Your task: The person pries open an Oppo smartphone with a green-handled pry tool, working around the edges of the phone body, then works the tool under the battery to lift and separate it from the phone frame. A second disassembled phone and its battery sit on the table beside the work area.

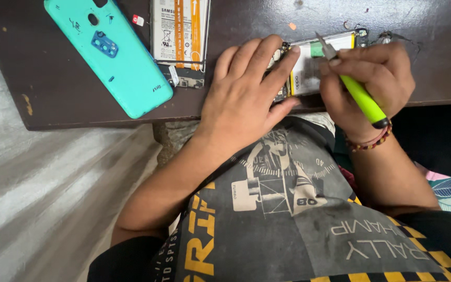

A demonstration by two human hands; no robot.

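Head view recorded a dark brown wooden tabletop (53, 89) bearing an opened phone body with exposed white battery and circuit board (314, 65) near its front edge. Left hand (246, 96) lay palm-down on that phone, fingers spread slightly and pressed flat across its left half. Right hand (371, 83) was closed in a pen-style pinch around a slim screwdriver with lime-green plastic handle and grey metal tip (358, 94), the tip touching the phone's upper part beside the battery. A turquoise plastic phone back cover (110, 55) lay well to the left; a second opened phone with white, orange-striped battery (178, 39) rested just beside it.
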